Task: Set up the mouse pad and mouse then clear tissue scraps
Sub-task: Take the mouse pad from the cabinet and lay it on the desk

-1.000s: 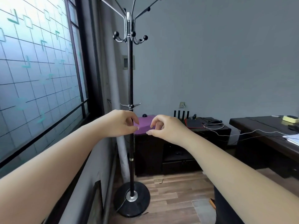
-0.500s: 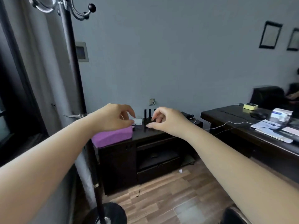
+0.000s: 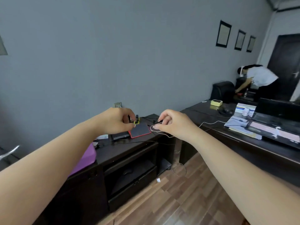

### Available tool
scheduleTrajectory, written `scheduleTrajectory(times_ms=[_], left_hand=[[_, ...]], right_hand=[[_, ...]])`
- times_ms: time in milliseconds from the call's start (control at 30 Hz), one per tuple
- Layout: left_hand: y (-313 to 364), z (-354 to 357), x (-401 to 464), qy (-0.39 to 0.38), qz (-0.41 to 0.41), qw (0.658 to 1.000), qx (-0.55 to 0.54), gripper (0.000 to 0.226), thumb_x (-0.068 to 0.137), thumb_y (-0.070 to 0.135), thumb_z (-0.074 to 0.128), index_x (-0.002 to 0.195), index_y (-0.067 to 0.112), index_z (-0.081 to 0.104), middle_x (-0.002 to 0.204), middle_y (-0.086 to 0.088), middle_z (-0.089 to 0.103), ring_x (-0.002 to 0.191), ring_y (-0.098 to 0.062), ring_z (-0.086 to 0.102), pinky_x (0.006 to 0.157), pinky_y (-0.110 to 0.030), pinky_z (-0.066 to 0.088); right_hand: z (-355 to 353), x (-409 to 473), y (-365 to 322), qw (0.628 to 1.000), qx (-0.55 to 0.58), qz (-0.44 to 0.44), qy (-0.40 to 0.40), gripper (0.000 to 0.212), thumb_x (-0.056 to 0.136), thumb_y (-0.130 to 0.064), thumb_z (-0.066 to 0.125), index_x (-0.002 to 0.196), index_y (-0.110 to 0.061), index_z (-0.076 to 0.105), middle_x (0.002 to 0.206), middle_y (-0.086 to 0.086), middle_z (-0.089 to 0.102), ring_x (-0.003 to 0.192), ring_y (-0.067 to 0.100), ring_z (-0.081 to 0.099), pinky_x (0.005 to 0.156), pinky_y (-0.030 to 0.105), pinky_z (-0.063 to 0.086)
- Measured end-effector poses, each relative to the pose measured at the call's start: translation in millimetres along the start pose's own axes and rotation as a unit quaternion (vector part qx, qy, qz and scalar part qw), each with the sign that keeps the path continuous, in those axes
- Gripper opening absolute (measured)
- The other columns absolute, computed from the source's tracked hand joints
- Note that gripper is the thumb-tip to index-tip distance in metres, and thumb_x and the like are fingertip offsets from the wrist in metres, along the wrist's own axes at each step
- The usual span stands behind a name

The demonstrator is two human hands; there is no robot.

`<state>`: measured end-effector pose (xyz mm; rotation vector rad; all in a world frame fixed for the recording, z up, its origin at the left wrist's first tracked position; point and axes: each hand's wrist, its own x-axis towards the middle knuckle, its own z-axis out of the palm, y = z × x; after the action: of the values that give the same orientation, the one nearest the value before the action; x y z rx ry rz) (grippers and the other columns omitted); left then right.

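Since the earlier frames the view has swung to the right: the coat stand has dropped out of sight, the low dark cabinet (image 3: 129,153) now sits mid-frame, and more of the long dark desk (image 3: 243,143) shows on the right. Both arms reach forward over the cabinet. Held up in front of the cabinet's far edge, the left hand (image 3: 116,120) has its fingers curled in and the thumb pressed to the fingertips; whether it pinches anything cannot be told. Just right of it, the right hand (image 3: 173,122) is loosely curled with thumb and forefinger nearly together, and a thin white cable (image 3: 209,123) loops by its fingertips, though contact is unclear. That cable runs right toward the desk. A red-edged dark mouse pad (image 3: 140,130) lies flat on the cabinet top between and below the two hands, beside a small yellow-green object (image 3: 137,122) and a flat black box (image 3: 120,135). Near the cabinet's left end rests a purple object (image 3: 84,158), partly hidden by the left forearm. One small white scrap (image 3: 158,180) lies on the wooden floor (image 3: 178,200) before the cabinet. On the desk sit a pale yellow box (image 3: 216,102), stacked papers (image 3: 243,127) and a dark mouse (image 3: 224,111). Far right, another person (image 3: 258,75) bends over near a dark door (image 3: 285,62).
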<state>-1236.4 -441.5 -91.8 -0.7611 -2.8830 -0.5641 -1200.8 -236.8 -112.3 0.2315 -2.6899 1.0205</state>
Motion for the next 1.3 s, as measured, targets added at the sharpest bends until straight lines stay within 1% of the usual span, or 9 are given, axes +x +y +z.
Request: scheduleTrajectory(times_ms=[167,500,667,733,833,933,1000,1133,1300], left_hand=[[-52,13,91,-0.021,0.016,0.998,-0.052,0.018,0.085,0.024,0.059,0.102,0.019,0.061,0.071,0.011,0.057,0.064,-0.001,0.051,0.059,-0.012,0.038],[-128,42,218,-0.056,0.009,0.994,-0.095,0.015,0.084,0.023,0.059,0.099,0.02,0.062,0.07,0.008,0.058,0.063,-0.007,0.053,0.061,-0.019,0.04],[-169,67,284,-0.066,-0.03,0.992,-0.106,0.012,0.085,0.025,0.058,0.096,0.023,0.061,0.074,0.006,0.06,0.067,-0.012,0.054,0.058,-0.02,0.04],[-184,79,311,-0.071,-0.045,0.99,-0.111,0.01,0.085,0.024,0.058,0.095,0.023,0.061,0.072,0.007,0.06,0.065,-0.009,0.054,0.058,-0.018,0.039],[-210,100,355,-0.079,-0.078,0.988,-0.11,0.01,0.085,0.023,0.057,0.094,0.024,0.062,0.073,0.009,0.058,0.069,-0.009,0.055,0.064,-0.018,0.04],[-236,120,389,-0.101,-0.125,0.981,-0.113,0.006,0.085,0.028,0.058,0.084,0.034,0.057,0.084,0.004,0.062,0.086,-0.018,0.061,0.079,-0.029,0.048],[-250,137,413,-0.105,-0.157,0.975,-0.119,0.004,0.085,0.029,0.057,0.086,0.033,0.057,0.087,0.002,0.064,0.093,-0.02,0.062,0.087,-0.036,0.049],[-273,172,446,-0.113,-0.206,0.962,-0.14,0.009,0.086,0.027,0.056,0.093,0.025,0.06,0.088,0.0,0.068,0.09,-0.017,0.063,0.074,-0.02,0.044],[-312,219,481,-0.122,-0.273,0.939,-0.172,0.012,0.087,0.025,0.054,0.097,0.022,0.06,0.076,0.009,0.062,0.08,-0.011,0.057,0.068,-0.017,0.041]], right_hand=[[19,74,22,0.999,-0.006,0.035,0.017,0.025,0.077,-0.036,0.068,0.092,-0.019,0.057,0.071,-0.012,0.056,0.07,0.004,0.051,0.064,0.019,0.039],[61,195,75,0.997,-0.006,0.076,0.004,0.027,0.076,-0.04,0.067,0.094,-0.024,0.055,0.079,-0.011,0.06,0.081,0.01,0.057,0.072,0.027,0.044],[84,270,116,0.997,-0.005,0.074,-0.028,0.028,0.076,-0.037,0.068,0.096,-0.022,0.056,0.083,-0.009,0.061,0.087,0.014,0.059,0.08,0.031,0.046],[93,300,136,0.997,-0.009,0.07,-0.045,0.03,0.077,-0.036,0.067,0.1,-0.02,0.056,0.087,-0.007,0.061,0.089,0.014,0.059,0.08,0.03,0.047],[104,353,174,0.996,-0.009,0.055,-0.068,0.031,0.078,-0.036,0.067,0.101,-0.019,0.056,0.089,-0.006,0.06,0.087,0.013,0.057,0.076,0.026,0.043],[119,400,210,0.993,-0.005,0.056,-0.1,0.03,0.077,-0.037,0.068,0.098,-0.022,0.055,0.088,-0.008,0.058,0.086,0.013,0.056,0.075,0.027,0.042],[133,432,234,0.99,-0.009,0.054,-0.133,0.032,0.077,-0.038,0.067,0.101,-0.021,0.055,0.092,-0.007,0.058,0.089,0.014,0.057,0.078,0.029,0.044],[164,483,270,0.981,-0.015,0.049,-0.187,0.032,0.078,-0.039,0.066,0.103,-0.022,0.055,0.094,-0.008,0.057,0.091,0.013,0.056,0.073,0.026,0.039],[208,542,312,0.965,-0.024,0.049,-0.256,0.036,0.079,-0.039,0.065,0.109,-0.021,0.055,0.106,-0.004,0.059,0.097,0.016,0.056,0.082,0.034,0.05]])
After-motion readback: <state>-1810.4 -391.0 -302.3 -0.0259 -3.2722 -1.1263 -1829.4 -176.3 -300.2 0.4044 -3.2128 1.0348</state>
